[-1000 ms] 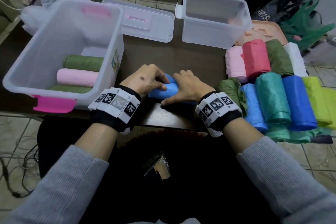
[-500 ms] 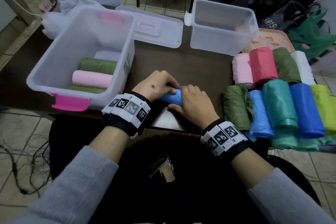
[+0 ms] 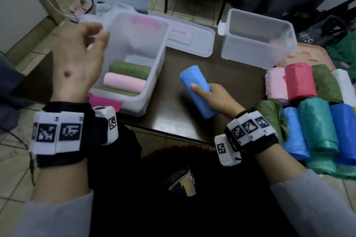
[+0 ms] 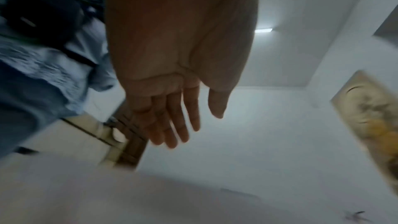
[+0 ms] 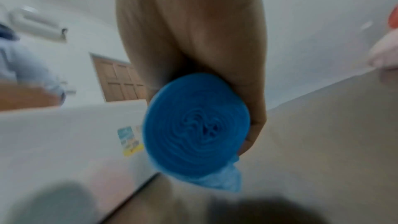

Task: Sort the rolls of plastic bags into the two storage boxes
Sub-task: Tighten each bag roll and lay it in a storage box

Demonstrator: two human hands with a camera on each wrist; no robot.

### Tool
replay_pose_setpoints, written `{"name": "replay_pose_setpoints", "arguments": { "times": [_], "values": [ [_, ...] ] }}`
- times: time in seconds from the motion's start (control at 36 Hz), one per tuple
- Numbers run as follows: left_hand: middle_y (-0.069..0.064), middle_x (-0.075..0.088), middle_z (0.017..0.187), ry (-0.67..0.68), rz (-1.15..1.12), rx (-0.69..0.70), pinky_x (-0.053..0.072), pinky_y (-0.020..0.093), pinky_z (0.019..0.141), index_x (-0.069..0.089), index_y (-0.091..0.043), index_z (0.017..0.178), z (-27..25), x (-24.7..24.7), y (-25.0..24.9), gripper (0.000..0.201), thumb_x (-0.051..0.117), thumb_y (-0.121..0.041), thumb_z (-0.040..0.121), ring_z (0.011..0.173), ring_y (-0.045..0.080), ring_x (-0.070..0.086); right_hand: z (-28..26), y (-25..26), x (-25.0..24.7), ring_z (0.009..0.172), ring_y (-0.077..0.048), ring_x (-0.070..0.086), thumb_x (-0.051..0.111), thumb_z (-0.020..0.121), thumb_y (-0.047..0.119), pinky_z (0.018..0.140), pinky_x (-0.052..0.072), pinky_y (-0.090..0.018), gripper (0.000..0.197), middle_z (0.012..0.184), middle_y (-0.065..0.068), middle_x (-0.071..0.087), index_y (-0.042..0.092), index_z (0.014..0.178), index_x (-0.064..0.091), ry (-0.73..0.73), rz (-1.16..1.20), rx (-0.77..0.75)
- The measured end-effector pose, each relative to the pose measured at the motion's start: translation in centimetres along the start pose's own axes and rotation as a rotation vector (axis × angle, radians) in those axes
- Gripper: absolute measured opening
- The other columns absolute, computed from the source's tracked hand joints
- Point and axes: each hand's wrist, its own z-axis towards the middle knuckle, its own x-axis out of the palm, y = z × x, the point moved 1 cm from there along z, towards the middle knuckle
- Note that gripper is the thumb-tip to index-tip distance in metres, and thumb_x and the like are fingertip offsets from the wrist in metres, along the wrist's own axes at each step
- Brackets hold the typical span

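1. The table carries everything: two clear boxes at the back, a pile of rolls at the right edge.
2. Left box, pink latch toward the person, holds a green roll, a pink roll and another green one in front of that, all lying side by side on its floor.
3. Right box stands well apart at the back right; what it holds I cannot tell.
4. A lid lies flat between the two boxes, behind the left one.
5. The pile at the right: pink, red, green, white, blue and teal rolls packed touching.
6. Left hand is raised over the left box's near corner, fingers straight and loosely together, holding nothing.
7. Right hand grips the blue roll around its near half: thumb across the top, fingers wrapped under and behind it. In the wrist view the roll's spiral end faces the camera with a loose flap hanging below.
8. The blue roll is tilted, far end pointing toward the left box, between the boxes and above the table; whether it touches the surface I cannot tell.
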Motion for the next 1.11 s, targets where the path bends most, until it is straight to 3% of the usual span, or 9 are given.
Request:
{"name": "replay_pose_setpoints", "arguments": {
  "times": [0.08,0.22,0.31,0.39,0.47,0.58,0.72,1.0,1.11],
  "values": [
    [0.009,0.061,0.114,0.010,0.152,-0.205,0.038,0.030,0.089,0.064,-0.020,0.107,0.4,-1.2,3.5,0.030,0.046,-0.041,0.095,0.115,0.027,0.054,0.4,2.2,0.3,0.064,-0.013,0.057,0.056,0.090,0.047,0.060,0.045,-0.022,0.040,0.081,-0.006,0.062,0.008,0.086,0.062,0.046,0.226,0.025],
    [0.013,0.060,0.123,0.111,0.083,-0.417,0.040,0.034,0.092,0.062,-0.012,0.122,-0.4,-1.4,6.1,0.046,0.043,-0.045,0.096,0.114,0.029,0.054,1.1,6.7,0.2,0.055,-0.007,0.062,0.056,0.091,0.043,0.053,0.051,-0.018,0.037,0.071,-0.001,0.065,0.009,0.078,0.063,0.119,0.395,-0.036],
    [0.004,0.064,0.094,0.116,-0.184,-0.493,0.044,0.027,0.072,0.066,-0.020,0.099,-0.2,-0.9,6.3,0.034,0.050,-0.049,0.092,0.077,0.016,0.058,1.7,9.6,-0.2,0.065,-0.010,0.064,0.055,0.090,0.047,0.062,0.053,-0.022,0.036,0.081,-0.002,0.066,0.011,0.084,0.062,0.117,0.392,-0.096],
    [0.004,0.058,0.088,0.131,-0.299,-0.538,0.042,0.030,0.075,0.055,-0.022,0.069,0.4,-0.8,6.0,0.036,0.055,-0.052,0.088,0.078,0.019,0.054,2.4,12.4,-0.2,0.068,-0.009,0.064,0.055,0.090,0.049,0.064,0.052,-0.021,0.037,0.084,-0.001,0.066,0.013,0.085,0.062,0.081,0.353,-0.179],
    [0.007,0.053,0.090,0.132,-0.228,-0.465,0.043,0.034,0.075,0.057,-0.022,0.074,0.5,-0.4,6.0,0.026,0.053,-0.040,0.093,0.083,0.018,0.050,3.2,15.0,0.2,0.060,-0.005,0.057,0.054,0.092,0.046,0.056,0.044,-0.017,0.035,0.073,0.003,0.060,0.014,0.079,0.060,0.004,0.261,-0.299],
    [0.004,0.061,0.092,0.058,-0.087,-0.378,0.046,0.035,0.080,0.068,-0.014,0.110,-0.4,-0.2,5.9,0.032,0.048,-0.034,0.096,0.088,0.021,0.056,4.8,17.3,1.4,0.055,-0.006,0.044,0.053,0.092,0.046,0.053,0.031,-0.021,0.038,0.064,0.005,0.046,0.017,0.068,0.046,-0.136,0.033,-0.507],
    [-0.004,0.061,0.091,-0.051,-0.094,-0.292,0.037,0.021,0.071,0.067,-0.017,0.113,-2.4,-0.5,6.1,0.030,0.048,-0.033,0.096,0.087,0.014,0.056,6.6,17.8,2.1,0.089,-0.020,0.052,0.052,0.090,0.052,0.068,0.033,-0.028,0.052,0.103,-0.007,0.057,0.005,0.113,0.052,-0.239,-0.316,-0.613],
    [-0.016,0.059,0.078,-0.120,-0.156,-0.136,0.037,0.006,0.057,0.068,-0.020,0.107,-4.1,-0.2,5.4,0.027,0.051,-0.037,0.095,0.073,-0.004,0.052,8.5,16.3,3.3,0.112,-0.032,0.049,0.053,0.087,0.057,0.088,0.040,-0.042,0.064,0.122,-0.015,0.052,0.004,0.122,0.045,-0.205,-0.669,-0.365],
    [-0.014,0.063,0.082,-0.108,-0.194,-0.079,0.042,0.011,0.065,0.068,-0.021,0.108,-4.5,-0.1,5.3,0.025,0.052,-0.036,0.095,0.078,0.001,0.057,8.8,15.7,3.6,0.117,-0.033,0.048,0.054,0.090,0.049,0.083,0.035,-0.031,0.065,0.129,-0.018,0.050,-0.001,0.129,0.039,-0.049,-0.635,-0.267]
  ]
}}
